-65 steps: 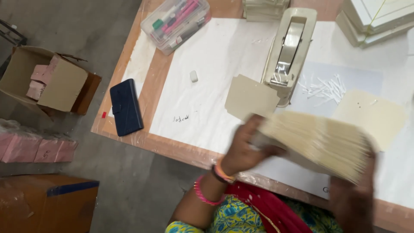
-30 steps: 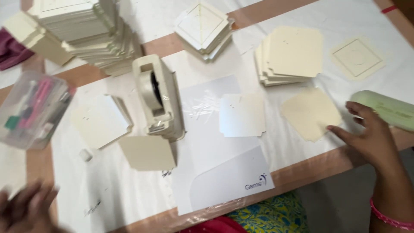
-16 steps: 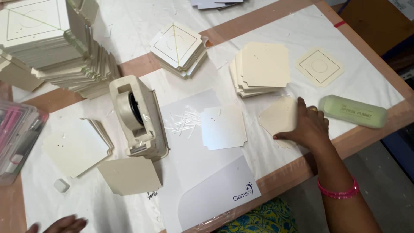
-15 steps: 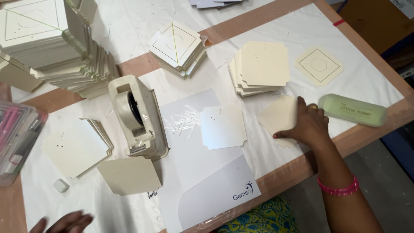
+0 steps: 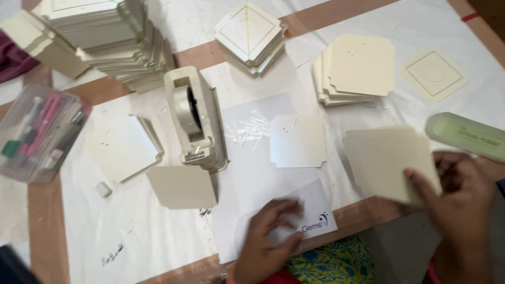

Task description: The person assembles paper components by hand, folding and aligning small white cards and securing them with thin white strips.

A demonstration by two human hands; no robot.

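Note:
My right hand (image 5: pixel 458 202) grips a thin stack of cream cards (image 5: pixel 389 158) at the right edge of the table, fingers on top of its near corner. My left hand (image 5: pixel 269 237) hovers blurred over a white printed sheet (image 5: pixel 263 179) at the near edge, fingers apart and holding nothing. A single white notched card (image 5: pixel 297 141) lies on that sheet, with short clear tape strips (image 5: pixel 246 129) beside it. A cream tape dispenser (image 5: pixel 194 121) stands left of the sheet.
A green case (image 5: pixel 465 135) lies just beyond my right hand. Card stacks sit at the far middle (image 5: pixel 250 37), far right (image 5: pixel 357 68) and far left (image 5: pixel 100 31). A clear pen box (image 5: pixel 39 131), a loose cream card (image 5: pixel 181 186) and a small eraser (image 5: pixel 103 189) lie to the left.
My left hand has come in from the far left to the white sheet. My right hand, earlier resting flat on a cream card, now holds the cards nearer the table edge.

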